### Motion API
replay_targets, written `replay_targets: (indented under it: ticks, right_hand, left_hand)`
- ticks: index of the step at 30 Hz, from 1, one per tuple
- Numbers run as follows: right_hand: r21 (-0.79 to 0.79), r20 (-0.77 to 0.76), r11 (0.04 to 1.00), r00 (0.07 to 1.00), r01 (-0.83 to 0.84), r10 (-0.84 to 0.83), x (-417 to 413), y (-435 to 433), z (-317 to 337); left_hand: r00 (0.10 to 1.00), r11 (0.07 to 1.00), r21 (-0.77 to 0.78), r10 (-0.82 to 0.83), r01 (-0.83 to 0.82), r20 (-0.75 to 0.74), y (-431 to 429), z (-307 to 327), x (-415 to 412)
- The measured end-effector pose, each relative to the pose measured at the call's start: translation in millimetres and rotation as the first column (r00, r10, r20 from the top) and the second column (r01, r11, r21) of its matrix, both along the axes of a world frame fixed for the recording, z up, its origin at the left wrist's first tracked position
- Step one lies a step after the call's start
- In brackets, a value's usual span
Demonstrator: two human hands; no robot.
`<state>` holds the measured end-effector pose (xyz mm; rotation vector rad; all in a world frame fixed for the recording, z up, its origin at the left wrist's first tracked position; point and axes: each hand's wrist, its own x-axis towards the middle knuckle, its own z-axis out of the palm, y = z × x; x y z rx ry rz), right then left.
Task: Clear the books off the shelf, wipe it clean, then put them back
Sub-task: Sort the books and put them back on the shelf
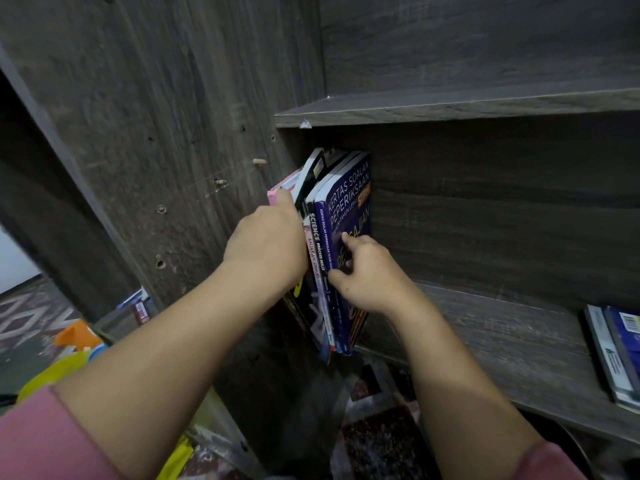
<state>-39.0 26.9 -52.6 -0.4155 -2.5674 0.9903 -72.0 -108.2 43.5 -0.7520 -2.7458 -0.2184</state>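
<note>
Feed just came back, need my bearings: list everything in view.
upright books: about six, blue, black, pink, shelf's left end
flat books: at least two, blue-grey, shelf's right end
shelf unit: one, dark grey wood, fills view
loose items: two, yellow and orange, floor lower left
carpet: one, dark patterned, below shelf
left hand: one, grips upright books' left side
right hand: one, fingers on blue cover, thumb at spine

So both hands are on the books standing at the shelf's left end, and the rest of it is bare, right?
Not bare: the head view shows a flat stack of books at the right end of the shelf. The left hand and right hand are indeed on the standing books.
</note>
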Motion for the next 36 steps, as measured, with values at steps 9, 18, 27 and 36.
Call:
replay_targets:
  ticks: [9,18,27,36]
  right_hand:
    - [0.115,-0.345,0.993,0.939,0.033,0.009,-1.0,-30.4,17.8]
    - [0.158,-0.286,0.972,0.95,0.174,-0.123,-21.9,-43.6,37.4]
    - [0.147,-0.329,0.965,0.93,0.22,-0.162,-39.0,-38.4,39.1]
    - [-0.007,-0.44,0.957,0.859,0.29,-0.263,-27.5,-27.4,30.1]
  left_hand:
    - [0.996,0.978,-0.205,0.007,-0.026,-0.094,-50.2,26.2,27.5]
    - [0.989,0.961,-0.27,0.03,-0.068,-0.142,-77.1,34.6,33.7]
    - [0.993,0.955,-0.284,0.062,-0.088,-0.098,-81.4,39.9,36.0]
    - [0.999,0.926,-0.376,0.041,-0.04,-0.005,-77.8,49.4,49.5]
